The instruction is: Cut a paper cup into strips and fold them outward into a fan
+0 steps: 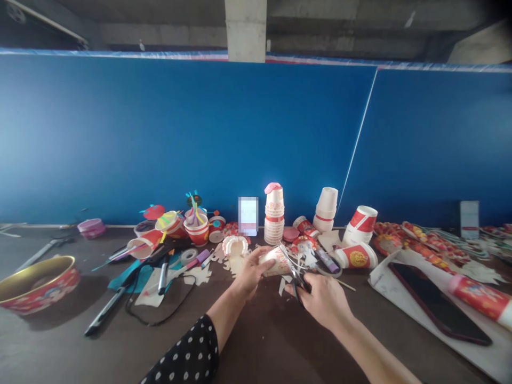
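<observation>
My left hand (251,272) is closed around a small white and red paper cup (276,262), held on its side above the dark table. My right hand (322,298) grips a pair of black-handled scissors (294,269), whose blades reach up to the cup's open rim. Small paper scraps (283,285) lie on the table just under the cup. My left arm wears a black sleeve with white dots.
Stacks of paper cups (274,216) and decorated cups (197,226) stand along the blue wall. A red and gold bowl (36,282) sits far left, pens and a black cable (160,314) left of centre, a dark phone (436,306) on white paper at right.
</observation>
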Tool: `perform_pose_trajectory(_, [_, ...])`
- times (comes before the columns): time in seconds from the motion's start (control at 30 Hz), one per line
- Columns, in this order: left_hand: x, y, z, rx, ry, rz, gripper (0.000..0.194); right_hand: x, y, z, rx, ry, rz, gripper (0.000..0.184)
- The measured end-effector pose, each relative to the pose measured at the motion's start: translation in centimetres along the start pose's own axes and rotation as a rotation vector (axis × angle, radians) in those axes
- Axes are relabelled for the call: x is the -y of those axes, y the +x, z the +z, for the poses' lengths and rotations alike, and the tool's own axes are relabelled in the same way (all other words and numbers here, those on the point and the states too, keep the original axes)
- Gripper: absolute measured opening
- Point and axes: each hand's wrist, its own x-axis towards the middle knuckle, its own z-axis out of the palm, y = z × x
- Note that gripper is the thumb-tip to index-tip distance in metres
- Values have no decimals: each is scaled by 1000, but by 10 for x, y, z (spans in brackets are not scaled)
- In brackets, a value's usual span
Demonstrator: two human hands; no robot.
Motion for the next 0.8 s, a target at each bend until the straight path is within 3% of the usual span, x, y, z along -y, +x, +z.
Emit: perform_pose_trajectory(0.8, [-5, 0, 4, -30, -51, -10, 39, 1, 1, 3, 20, 24, -12, 41])
